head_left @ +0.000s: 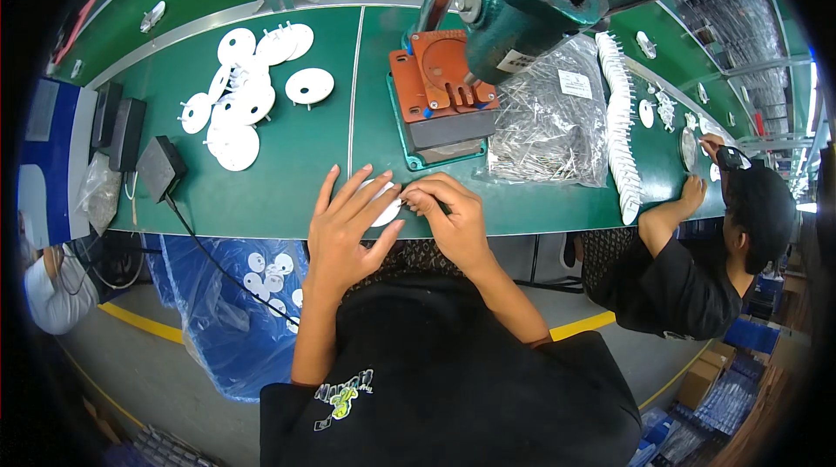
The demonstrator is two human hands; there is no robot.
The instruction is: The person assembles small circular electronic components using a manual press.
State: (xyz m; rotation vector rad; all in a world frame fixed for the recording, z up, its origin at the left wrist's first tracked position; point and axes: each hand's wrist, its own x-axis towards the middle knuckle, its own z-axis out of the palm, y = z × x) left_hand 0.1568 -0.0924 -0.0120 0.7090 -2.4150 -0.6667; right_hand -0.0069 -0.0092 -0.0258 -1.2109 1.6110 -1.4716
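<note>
Close to the table's front edge lies a white round disc (pixel 386 211), partly covered by my fingers. My left hand (pixel 345 236) rests over it with fingers stretched out and spread, the thumb by its near edge. At the disc's right side, my right hand (pixel 453 221) is closed in a pinch. What its fingertips hold is too small to make out. Just beyond both hands stands a green press (pixel 531 19) with an orange-red plate (pixel 416 82) on a dark block. To its right is a clear bag of thin metal pins (pixel 531 149).
A pile of white discs (pixel 252 104) with prongs lies at the left, and a single disc (pixel 309 86) sits nearer the press. Stacked white parts (pixel 620 132) form a row right of the bag. A black box (pixel 162 167) trails a cable. Another person (pixel 697 241) works at right.
</note>
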